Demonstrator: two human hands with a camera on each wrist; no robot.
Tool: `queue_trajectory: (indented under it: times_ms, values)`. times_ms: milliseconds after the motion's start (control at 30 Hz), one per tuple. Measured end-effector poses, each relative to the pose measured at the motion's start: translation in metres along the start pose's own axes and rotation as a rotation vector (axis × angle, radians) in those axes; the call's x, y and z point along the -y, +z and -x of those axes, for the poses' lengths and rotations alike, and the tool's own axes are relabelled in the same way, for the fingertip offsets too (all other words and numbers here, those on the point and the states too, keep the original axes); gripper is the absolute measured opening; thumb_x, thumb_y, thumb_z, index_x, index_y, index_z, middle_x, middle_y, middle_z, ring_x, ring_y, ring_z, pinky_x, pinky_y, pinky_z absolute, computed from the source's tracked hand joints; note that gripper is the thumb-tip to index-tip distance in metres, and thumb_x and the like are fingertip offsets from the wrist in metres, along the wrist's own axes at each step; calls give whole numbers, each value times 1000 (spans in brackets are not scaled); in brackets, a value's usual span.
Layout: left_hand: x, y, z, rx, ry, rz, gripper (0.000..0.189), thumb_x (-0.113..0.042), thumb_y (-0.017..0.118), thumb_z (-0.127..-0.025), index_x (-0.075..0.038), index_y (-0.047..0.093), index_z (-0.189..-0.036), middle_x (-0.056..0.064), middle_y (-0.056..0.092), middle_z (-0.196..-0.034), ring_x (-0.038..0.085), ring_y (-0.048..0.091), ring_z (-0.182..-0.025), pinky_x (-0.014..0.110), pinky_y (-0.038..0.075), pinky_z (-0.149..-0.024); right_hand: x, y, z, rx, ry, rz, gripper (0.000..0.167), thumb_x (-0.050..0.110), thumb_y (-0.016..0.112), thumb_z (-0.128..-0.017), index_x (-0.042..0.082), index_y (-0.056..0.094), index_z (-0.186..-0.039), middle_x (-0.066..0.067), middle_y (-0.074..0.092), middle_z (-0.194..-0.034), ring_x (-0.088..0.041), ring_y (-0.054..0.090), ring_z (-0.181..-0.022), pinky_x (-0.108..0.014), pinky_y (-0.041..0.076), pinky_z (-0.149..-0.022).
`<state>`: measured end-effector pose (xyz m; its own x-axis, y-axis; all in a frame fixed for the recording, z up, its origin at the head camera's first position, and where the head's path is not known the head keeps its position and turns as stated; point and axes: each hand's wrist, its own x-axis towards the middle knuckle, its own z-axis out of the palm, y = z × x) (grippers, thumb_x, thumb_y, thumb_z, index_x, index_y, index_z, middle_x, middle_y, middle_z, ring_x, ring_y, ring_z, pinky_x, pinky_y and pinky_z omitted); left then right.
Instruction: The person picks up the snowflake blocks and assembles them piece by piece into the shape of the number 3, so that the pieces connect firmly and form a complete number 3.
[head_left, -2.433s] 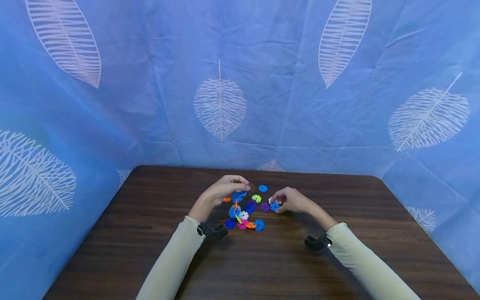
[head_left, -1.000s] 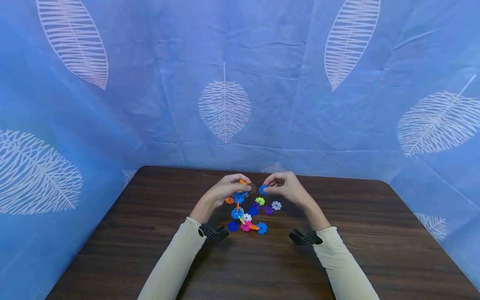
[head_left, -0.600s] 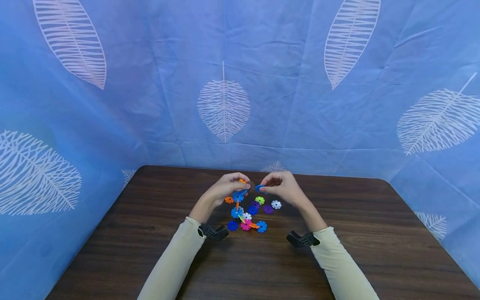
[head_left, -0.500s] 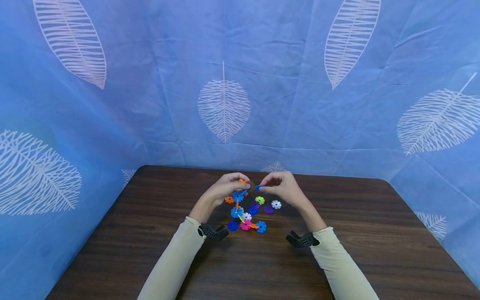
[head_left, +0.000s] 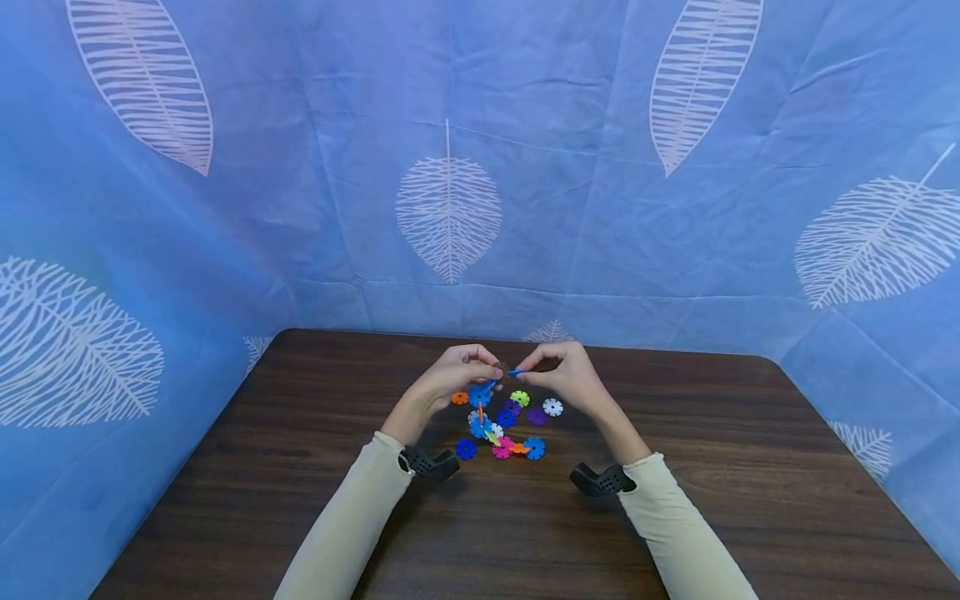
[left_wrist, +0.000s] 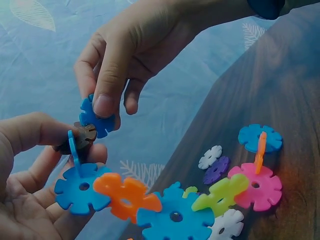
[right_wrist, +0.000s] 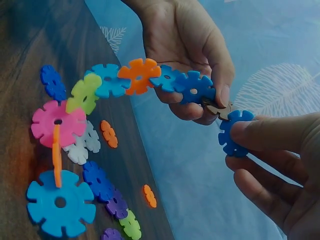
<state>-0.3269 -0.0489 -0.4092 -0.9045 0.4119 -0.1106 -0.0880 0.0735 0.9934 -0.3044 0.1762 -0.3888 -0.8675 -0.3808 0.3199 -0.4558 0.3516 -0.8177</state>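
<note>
1. your left hand (head_left: 454, 375) pinches the brown disc (left_wrist: 88, 133) between thumb and fingers, over the far middle of the table (head_left: 525, 533).
2. your right hand (head_left: 567, 372) grips the blue disc (right_wrist: 226, 136) by thumb and fingers, just right of it; the two discs meet at their edges.
3. done, as far as you can see: the chain (right_wrist: 84, 95) runs from the brown disc through two blues, an orange, a blue, a green, a pink and an orange to a last blue at its near right end.
4. left, by the look of it: the blue disc seems not yet firmly seated on the brown one.
5. unjoined discs lie on the table around the chain: a white (head_left: 552, 407), a green (head_left: 520, 398), a purple (head_left: 537, 417) and an orange (head_left: 460, 399) among them.
6. hard to make out: whether the slots of the two held discs engage, since your fingers cover part of both; whether the chain's near end touches the table; and how many whites lie beneath the chain.
</note>
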Motion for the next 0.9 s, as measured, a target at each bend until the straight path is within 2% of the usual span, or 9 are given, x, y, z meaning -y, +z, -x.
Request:
queue_trajectory:
  times_ms: [133, 200, 333, 400, 567, 700, 767, 900]
  values:
    - [0, 1, 1, 3, 33, 15, 5, -10, 71, -95, -11, 67, -92, 0, 76, -89, 16, 73, -83, 34, 58, -89, 0, 0, 1, -7, -22, -4, 4, 4, 77, -89, 0, 79, -89, -19, 76, -89, -39, 73, -79, -30, 62, -69]
    - [0, 2, 1, 6, 49, 31, 8, -7, 70, -95, -12, 66, -90, 1, 76, -89, 16, 74, -82, 33, 59, -87, 0, 0, 1, -13, -35, 0, 4, 3, 77, -89, 0, 80, -89, -20, 76, -89, -35, 74, -78, -29, 62, -68]
    - [-1, 3, 3, 8, 75, 64, 10, -3, 69, -94, -11, 66, -89, 12, 77, -95, 21, 74, -83, 34, 60, -83, 1, 1, 1, -25, -61, 13, 6, 3, 78, -88, -3, 79, -89, -21, 76, -89, -18, 73, -72, -25, 60, -66]
    - [-1, 4, 3, 5, 86, 73, 9, -2, 69, -94, -10, 66, -89, 15, 77, -98, 23, 75, -84, 35, 61, -82, 1, 1, 0, -32, -71, 20, 6, 2, 79, -87, -4, 79, -89, -22, 76, -89, -14, 72, -71, -24, 59, -65]
    - [-1, 6, 3, -15, 85, 76, 8, -1, 67, -95, -7, 67, -90, 5, 77, -87, 18, 74, -77, 33, 62, -78, -1, 3, 0, -46, -72, 24, 3, -1, 79, -86, 2, 81, -86, -20, 76, -87, -23, 73, -71, -24, 59, -64]
    - [-2, 7, 3, -33, 72, 94, 3, 0, 66, -95, 2, 68, -97, 1, 76, -82, 17, 72, -73, 32, 62, -75, -1, 4, 0, -56, -72, 27, 4, -1, 79, -86, 2, 81, -86, -18, 77, -87, -26, 73, -72, -24, 59, -63]
    - [-2, 7, 3, -36, 73, 106, 9, -1, 68, -95, 5, 68, -101, 3, 76, -83, 18, 73, -74, 32, 62, -76, 0, 4, 0, -62, -85, 27, 3, 0, 79, -86, 2, 81, -87, -18, 77, -87, -27, 72, -72, -27, 60, -63]
    - [-4, 7, 3, -29, 64, 147, 8, -2, 70, -94, 3, 70, -99, 4, 77, -84, 19, 74, -75, 32, 62, -78, 2, 3, 1, -80, -110, 18, 3, 3, 80, -86, -1, 81, -87, -18, 77, -88, -27, 72, -71, -38, 62, -63]
